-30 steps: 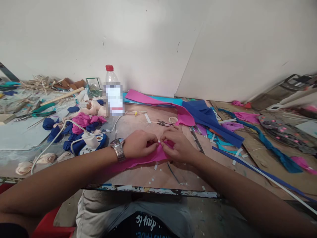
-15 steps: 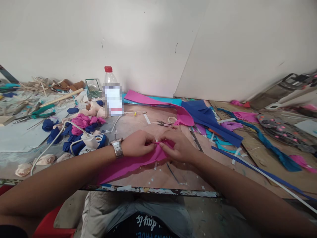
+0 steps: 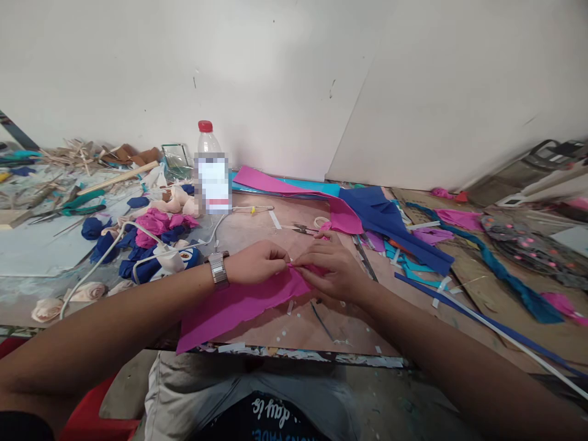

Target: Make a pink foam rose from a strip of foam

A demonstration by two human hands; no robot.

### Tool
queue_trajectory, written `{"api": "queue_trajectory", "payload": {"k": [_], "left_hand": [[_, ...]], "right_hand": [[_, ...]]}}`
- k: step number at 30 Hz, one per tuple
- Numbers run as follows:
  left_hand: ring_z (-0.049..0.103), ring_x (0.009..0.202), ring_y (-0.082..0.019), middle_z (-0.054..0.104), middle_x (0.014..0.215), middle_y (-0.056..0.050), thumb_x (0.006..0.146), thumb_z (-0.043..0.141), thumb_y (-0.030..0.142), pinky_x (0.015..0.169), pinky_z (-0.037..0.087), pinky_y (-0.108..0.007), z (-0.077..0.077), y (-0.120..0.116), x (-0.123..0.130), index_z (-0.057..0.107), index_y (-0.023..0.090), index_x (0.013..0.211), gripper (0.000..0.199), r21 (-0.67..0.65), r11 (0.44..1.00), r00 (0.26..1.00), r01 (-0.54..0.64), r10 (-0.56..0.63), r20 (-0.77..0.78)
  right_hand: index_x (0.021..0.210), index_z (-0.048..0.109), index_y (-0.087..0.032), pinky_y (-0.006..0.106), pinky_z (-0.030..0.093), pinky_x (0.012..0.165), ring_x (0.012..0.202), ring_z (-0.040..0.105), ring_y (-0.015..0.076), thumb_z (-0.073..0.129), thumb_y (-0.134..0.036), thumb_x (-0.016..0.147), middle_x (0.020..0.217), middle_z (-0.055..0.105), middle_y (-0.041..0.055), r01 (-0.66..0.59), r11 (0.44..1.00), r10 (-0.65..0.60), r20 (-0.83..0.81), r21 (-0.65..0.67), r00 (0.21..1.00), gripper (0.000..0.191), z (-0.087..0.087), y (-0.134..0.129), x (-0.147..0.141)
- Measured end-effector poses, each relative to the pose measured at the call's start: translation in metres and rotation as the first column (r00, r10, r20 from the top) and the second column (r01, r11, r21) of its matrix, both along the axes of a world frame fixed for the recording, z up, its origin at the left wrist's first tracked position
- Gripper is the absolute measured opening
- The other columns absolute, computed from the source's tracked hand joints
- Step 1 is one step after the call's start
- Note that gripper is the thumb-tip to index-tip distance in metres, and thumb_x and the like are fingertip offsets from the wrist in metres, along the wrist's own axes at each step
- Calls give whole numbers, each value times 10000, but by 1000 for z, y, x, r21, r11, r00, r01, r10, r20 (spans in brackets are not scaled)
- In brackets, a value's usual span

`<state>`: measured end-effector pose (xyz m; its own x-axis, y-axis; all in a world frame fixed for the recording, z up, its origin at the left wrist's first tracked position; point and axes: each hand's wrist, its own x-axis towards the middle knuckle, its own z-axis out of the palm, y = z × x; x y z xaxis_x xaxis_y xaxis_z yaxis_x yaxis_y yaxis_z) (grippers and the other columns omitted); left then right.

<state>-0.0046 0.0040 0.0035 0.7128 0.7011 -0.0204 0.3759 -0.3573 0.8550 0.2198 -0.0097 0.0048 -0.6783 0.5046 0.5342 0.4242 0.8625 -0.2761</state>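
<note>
At the middle of the table point(image 3: 413, 318), we see the left hand point(image 3: 255, 266) and right hand point(image 3: 331, 271) meeting fingertip to fingertip, pinching the far end of a magenta strip point(image 3: 234, 304) whose length runs back toward the near left edge.

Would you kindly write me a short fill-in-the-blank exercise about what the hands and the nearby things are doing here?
1. Both hands pinch a strip of ____ paper.
2. The left hand has a metal ____ on its wrist.
3. The plastic bottle near the wall has a ____ cap.
4. The right hand meets the left over the worktable; small scissors lie ____ the hands.

Missing words: pink; watch; red; beyond
</note>
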Motion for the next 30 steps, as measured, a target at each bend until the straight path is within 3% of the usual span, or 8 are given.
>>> {"api": "queue_trajectory", "payload": {"k": [11,17,22,30], "left_hand": [[445,610,-107,545,621,25,933,501,323,588,313,-255,-3,-2,2,670,138,720,329,154,987,998,-44,49,-29],[499,610,-104,645,655,9,921,546,309,580,328,-242,-4,-4,2,747,133,783,301,203,974,994,-103,107,-9],[569,642,-115,712,722,-9,900,556,268,614,379,-237,-5,-7,3,767,135,844,256,237,961,990,-140,140,16],[608,635,-128,739,728,-9,875,571,248,638,385,-257,-8,-15,4,756,183,825,203,491,862,978,-126,190,-82]], "right_hand": [[892,689,-242,427,401,900,797,706,203,616,-208,951,848,791,14,59,998,-59,26,15,998,100,-1,-1,-1],[885,654,-231,438,365,954,791,669,200,611,-216,946,820,761,10,104,995,-104,32,-2,994,76,-4,1,-1],[877,620,-221,445,349,956,933,632,231,606,-212,940,899,743,28,140,990,-140,74,7,987,65,-7,1,-2],[881,612,-221,460,354,972,1057,561,260,589,-205,941,1068,721,55,130,991,-132,93,28,987,66,-9,-1,-5]]}}
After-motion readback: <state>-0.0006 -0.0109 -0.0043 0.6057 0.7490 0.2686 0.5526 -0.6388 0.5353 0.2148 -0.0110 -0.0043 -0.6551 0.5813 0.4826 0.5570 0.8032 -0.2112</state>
